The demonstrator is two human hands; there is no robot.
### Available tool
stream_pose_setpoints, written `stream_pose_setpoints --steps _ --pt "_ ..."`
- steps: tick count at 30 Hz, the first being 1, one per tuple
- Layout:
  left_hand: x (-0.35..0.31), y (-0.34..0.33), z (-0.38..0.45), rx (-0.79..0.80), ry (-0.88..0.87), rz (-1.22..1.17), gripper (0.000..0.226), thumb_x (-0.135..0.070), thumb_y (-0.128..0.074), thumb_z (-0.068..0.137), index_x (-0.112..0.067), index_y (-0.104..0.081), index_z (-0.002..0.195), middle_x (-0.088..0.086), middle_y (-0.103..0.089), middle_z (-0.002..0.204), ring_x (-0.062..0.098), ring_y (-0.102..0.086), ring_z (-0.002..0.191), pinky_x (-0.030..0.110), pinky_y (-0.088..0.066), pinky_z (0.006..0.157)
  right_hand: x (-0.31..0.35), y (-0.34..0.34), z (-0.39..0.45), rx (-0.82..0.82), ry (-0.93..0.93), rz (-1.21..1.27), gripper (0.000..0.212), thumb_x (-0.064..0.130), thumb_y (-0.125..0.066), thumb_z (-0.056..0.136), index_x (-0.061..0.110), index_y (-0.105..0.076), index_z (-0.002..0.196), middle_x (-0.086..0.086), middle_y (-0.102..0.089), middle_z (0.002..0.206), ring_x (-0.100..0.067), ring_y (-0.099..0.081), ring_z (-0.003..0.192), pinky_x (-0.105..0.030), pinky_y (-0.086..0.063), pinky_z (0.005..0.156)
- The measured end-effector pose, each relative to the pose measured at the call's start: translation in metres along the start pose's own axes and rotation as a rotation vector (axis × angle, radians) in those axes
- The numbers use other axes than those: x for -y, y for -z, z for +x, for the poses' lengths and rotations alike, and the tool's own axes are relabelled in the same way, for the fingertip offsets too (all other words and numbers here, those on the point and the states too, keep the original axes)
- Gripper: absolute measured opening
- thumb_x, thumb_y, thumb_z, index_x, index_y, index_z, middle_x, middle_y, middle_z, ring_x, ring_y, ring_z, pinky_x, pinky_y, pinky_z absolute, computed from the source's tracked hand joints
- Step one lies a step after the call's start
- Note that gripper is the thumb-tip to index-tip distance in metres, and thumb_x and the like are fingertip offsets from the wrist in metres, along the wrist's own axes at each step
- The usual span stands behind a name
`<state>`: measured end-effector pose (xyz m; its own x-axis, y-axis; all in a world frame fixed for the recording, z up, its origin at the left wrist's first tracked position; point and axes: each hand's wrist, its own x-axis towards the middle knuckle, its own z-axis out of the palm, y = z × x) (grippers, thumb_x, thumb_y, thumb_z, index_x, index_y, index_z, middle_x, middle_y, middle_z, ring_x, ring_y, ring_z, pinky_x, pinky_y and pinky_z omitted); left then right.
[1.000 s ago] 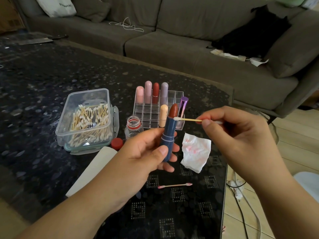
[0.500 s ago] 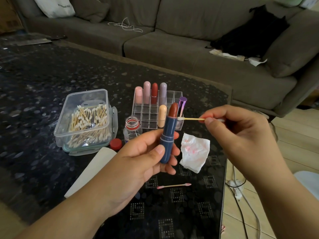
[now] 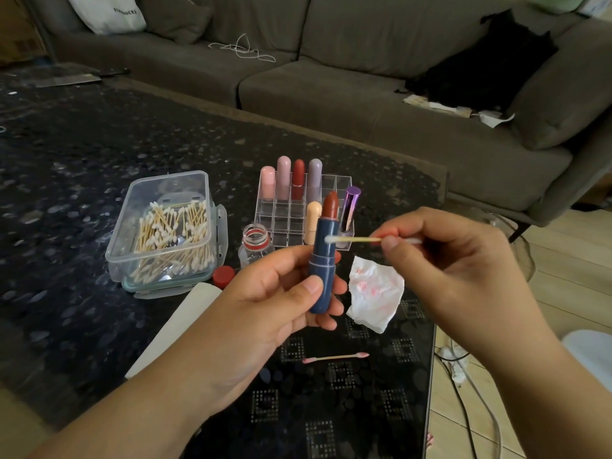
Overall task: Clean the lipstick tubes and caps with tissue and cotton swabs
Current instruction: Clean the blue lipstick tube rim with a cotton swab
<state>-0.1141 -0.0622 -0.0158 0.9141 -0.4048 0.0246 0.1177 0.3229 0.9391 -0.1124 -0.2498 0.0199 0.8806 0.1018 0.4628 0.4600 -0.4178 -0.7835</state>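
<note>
My left hand (image 3: pixel 265 303) grips a dark blue lipstick tube (image 3: pixel 324 260) upright, its brown-red stick raised and uncapped. My right hand (image 3: pixel 450 260) pinches a cotton swab (image 3: pixel 351 239) by its stick, and the white tip touches the upper part of the blue tube just below the rim. A crumpled tissue (image 3: pixel 376 294) with pink smears lies on the table under my right hand. A used swab with pink tips (image 3: pixel 335 357) lies nearer me.
A clear organiser (image 3: pixel 298 210) holds several capped lipsticks. A plastic box of cotton swabs (image 3: pixel 165 226) stands left, with a small open bottle (image 3: pixel 255 246) and its red cap (image 3: pixel 223 276) beside it. A white packet (image 3: pixel 172 329) lies under my left wrist. The sofa (image 3: pixel 364 77) runs behind.
The swab tip has moved down and left, from beside the brown-red stick to the blue tube's upper barrel. My left hand still holds the tube in about the same place.
</note>
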Motion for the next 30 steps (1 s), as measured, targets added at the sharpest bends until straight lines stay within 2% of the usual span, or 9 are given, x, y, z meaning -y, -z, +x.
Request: stream_pose_setpoints --steps 3,7,16,19,22,25,28,30 --pt "0.000 0.000 0.000 -0.012 -0.003 0.022 0.033 -0.013 -0.055 0.078 -0.014 -0.066 0.109 0.006 -0.070 0.086 0.019 -0.066 0.078 0.026 -0.054 0.069 0.001 0.001 0.000 -0.045 0.000 0.016 0.011 0.019 -0.061 0.081 0.025 -0.069 0.078 -0.003 -0.050 0.056 -0.010 -0.043 0.051 -0.014 -0.036 0.049" --pt "0.000 -0.001 0.000 -0.027 -0.005 0.033 0.034 -0.013 -0.056 0.076 -0.015 -0.065 0.109 0.005 -0.070 0.085 0.019 -0.066 0.077 0.026 -0.053 0.068 0.000 0.001 -0.001 0.024 0.007 -0.034 0.011 0.015 -0.061 0.079 0.021 -0.070 0.075 0.008 -0.055 0.056 -0.004 -0.047 0.051 -0.008 -0.036 0.052" --pt "-0.002 -0.003 0.000 -0.072 -0.021 0.050 0.033 -0.013 -0.062 0.072 -0.012 -0.063 0.105 0.003 -0.070 0.081 0.016 -0.066 0.073 0.024 -0.053 0.064 0.001 -0.002 -0.001 -0.003 -0.004 -0.035 0.010 0.021 -0.061 0.081 0.023 -0.070 0.079 0.002 -0.054 0.057 -0.004 -0.047 0.052 -0.011 -0.038 0.052" --pt "-0.002 -0.003 0.000 -0.097 -0.034 0.066 0.039 -0.012 -0.065 0.069 -0.011 -0.061 0.108 0.001 -0.068 0.082 0.015 -0.066 0.074 0.025 -0.054 0.063 0.001 -0.003 -0.002 0.052 -0.005 -0.066 0.010 0.018 -0.061 0.079 0.021 -0.070 0.075 0.004 -0.054 0.055 -0.004 -0.046 0.050 -0.008 -0.035 0.052" --pt "-0.003 -0.006 0.001 -0.109 -0.014 0.051 0.047 -0.010 -0.069 0.066 -0.014 -0.059 0.111 0.000 -0.067 0.082 0.014 -0.068 0.075 0.025 -0.054 0.061 0.001 -0.001 -0.001 0.020 -0.011 -0.029 0.010 0.019 -0.061 0.080 0.022 -0.070 0.076 0.002 -0.054 0.056 -0.004 -0.045 0.050 -0.010 -0.036 0.051" --pt "-0.003 -0.008 0.001 -0.099 0.007 0.075 0.031 -0.015 -0.075 0.074 -0.014 -0.066 0.103 -0.003 -0.067 0.075 0.012 -0.067 0.073 0.024 -0.054 0.060 0.001 -0.001 0.000 0.015 -0.008 -0.041 0.009 0.022 -0.061 0.080 0.022 -0.070 0.077 0.001 -0.053 0.056 -0.007 -0.045 0.050 -0.012 -0.036 0.050" --pt "-0.006 -0.010 -0.001 -0.103 0.038 0.074 0.038 -0.018 -0.068 0.066 -0.013 -0.066 0.103 -0.005 -0.068 0.077 0.016 -0.067 0.067 0.022 -0.052 0.051 0.001 -0.003 -0.002 0.039 -0.012 -0.083 0.009 0.023 -0.062 0.079 0.022 -0.070 0.076 -0.002 -0.057 0.058 -0.012 -0.049 0.053 -0.013 -0.038 0.051" --pt "-0.009 -0.011 -0.002 -0.107 0.058 0.084 0.042 -0.021 -0.067 0.064 -0.016 -0.064 0.106 -0.002 -0.070 0.080 0.019 -0.063 0.053 0.020 -0.045 0.040 0.000 -0.003 -0.002 0.047 -0.013 -0.080 0.009 0.022 -0.062 0.080 0.023 -0.070 0.076 -0.003 -0.057 0.059 -0.010 -0.049 0.052 -0.010 -0.037 0.052"
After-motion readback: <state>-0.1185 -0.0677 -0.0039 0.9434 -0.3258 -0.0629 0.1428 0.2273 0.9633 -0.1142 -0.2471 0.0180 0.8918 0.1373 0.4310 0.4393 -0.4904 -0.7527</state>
